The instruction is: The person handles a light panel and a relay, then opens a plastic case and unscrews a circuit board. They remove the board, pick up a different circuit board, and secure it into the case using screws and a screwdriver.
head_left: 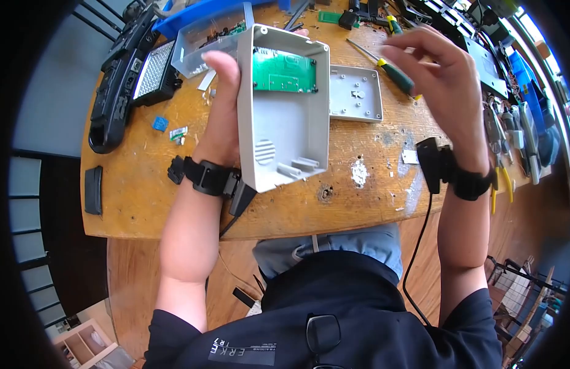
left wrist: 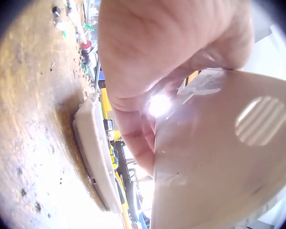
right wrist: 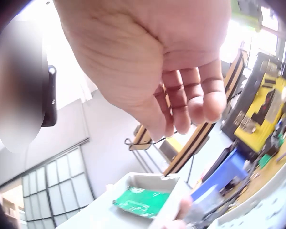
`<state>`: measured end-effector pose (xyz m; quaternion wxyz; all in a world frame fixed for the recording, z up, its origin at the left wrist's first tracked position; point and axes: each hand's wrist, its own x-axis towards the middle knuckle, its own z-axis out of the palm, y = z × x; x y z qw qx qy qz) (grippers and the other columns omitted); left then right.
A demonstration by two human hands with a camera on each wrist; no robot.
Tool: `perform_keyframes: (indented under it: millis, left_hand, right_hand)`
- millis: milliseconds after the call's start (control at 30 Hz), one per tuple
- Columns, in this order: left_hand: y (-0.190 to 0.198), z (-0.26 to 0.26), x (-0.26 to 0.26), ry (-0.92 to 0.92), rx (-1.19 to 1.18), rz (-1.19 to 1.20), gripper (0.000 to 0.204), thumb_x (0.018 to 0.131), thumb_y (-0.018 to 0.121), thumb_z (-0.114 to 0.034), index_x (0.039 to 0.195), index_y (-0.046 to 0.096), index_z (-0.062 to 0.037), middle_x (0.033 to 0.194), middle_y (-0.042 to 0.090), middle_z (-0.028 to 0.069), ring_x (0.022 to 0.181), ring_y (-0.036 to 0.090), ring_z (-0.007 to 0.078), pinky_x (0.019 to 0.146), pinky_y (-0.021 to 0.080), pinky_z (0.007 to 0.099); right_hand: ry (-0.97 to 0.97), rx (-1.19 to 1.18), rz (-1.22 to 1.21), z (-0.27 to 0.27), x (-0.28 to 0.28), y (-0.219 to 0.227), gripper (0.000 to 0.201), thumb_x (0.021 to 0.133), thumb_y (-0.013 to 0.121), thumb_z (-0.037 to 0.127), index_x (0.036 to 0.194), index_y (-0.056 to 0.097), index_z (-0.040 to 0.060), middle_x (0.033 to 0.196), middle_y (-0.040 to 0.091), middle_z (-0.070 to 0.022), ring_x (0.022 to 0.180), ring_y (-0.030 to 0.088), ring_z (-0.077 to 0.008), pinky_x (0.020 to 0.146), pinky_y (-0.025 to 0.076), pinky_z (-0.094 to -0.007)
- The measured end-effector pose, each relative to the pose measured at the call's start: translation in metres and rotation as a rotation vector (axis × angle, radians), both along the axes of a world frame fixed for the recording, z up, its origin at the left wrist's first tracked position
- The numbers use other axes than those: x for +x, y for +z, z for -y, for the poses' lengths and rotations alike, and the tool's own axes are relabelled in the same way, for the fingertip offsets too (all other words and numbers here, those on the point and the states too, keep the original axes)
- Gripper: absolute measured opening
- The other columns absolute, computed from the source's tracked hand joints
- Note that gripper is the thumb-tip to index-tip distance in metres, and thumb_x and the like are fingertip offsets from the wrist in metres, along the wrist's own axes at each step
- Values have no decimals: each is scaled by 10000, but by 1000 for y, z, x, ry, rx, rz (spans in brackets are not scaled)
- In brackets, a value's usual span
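Note:
A light grey plastic housing (head_left: pixel 288 123) is held up above the bench, its hollow side facing the head camera, with a green circuit board (head_left: pixel 285 71) inside its upper part. The left hand (head_left: pixel 222 117) grips the housing from its left side and behind, thumb along the edge; in the left wrist view the fingers (left wrist: pixel 133 129) lie against its back, near a round slotted grille (left wrist: pixel 261 120). The right hand (head_left: pixel 441 80) is raised to the right of the housing, fingers bent and holding nothing. In the right wrist view the right hand (right wrist: pixel 148 62) hangs above the board (right wrist: pixel 142 201).
A grey cover (head_left: pixel 357 92) lies on the wooden bench (head_left: pixel 235 215) behind the housing. Near the right hand is a green-yellow screwdriver (head_left: pixel 395 75). A clear bin (head_left: pixel 205 43) of parts stands at the back left, with black equipment (head_left: pixel 122 80) beside it. Pliers (head_left: pixel 503 178) lie at the right.

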<state>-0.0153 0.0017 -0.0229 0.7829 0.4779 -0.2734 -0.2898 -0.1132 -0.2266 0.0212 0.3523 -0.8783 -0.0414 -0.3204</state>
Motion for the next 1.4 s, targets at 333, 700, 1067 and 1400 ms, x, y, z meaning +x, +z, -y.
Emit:
perform_keyframes:
  millis: [333, 700, 1067, 1400]
  left_hand:
    - [-10, -13, -5, -435, -275, -340, 1157, 634, 246, -915, 1362, 416, -31, 1276, 531, 77, 1127, 524, 158, 961, 469, 329]
    - [9, -3, -24, -63, 420, 67, 1095, 658, 446, -849, 1372, 393, -21, 1264, 541, 81, 1101, 561, 150, 916, 507, 313]
    - [5, -2, -30, -11, 370, -54, 1052, 707, 394, -843, 1372, 402, -27, 1256, 546, 50, 1113, 529, 126, 938, 472, 299]
    - [9, 3, -32, -219, -90, -527, 874, 817, 366, -798, 1262, 538, -66, 1145, 611, 50, 1024, 573, 127, 867, 482, 262]
  right_hand:
    - [245, -33, 233, -60, 21, -11, 127, 785, 718, 54, 910, 709, 75, 751, 625, -29, 531, 528, -113, 479, 410, -244]
    - [211, -17, 340, -59, 23, -26, 116, 751, 724, 54, 855, 684, 83, 753, 612, -38, 588, 571, -202, 520, 457, -298]
    - [184, -258, 361, -55, 22, -31, 167, 752, 676, 27, 903, 606, 35, 780, 541, -60, 595, 580, -204, 504, 454, -308]
    - [163, -443, 365, -55, 16, -24, 255, 678, 626, 91, 907, 598, -18, 772, 478, -74, 546, 551, -177, 464, 450, -290]
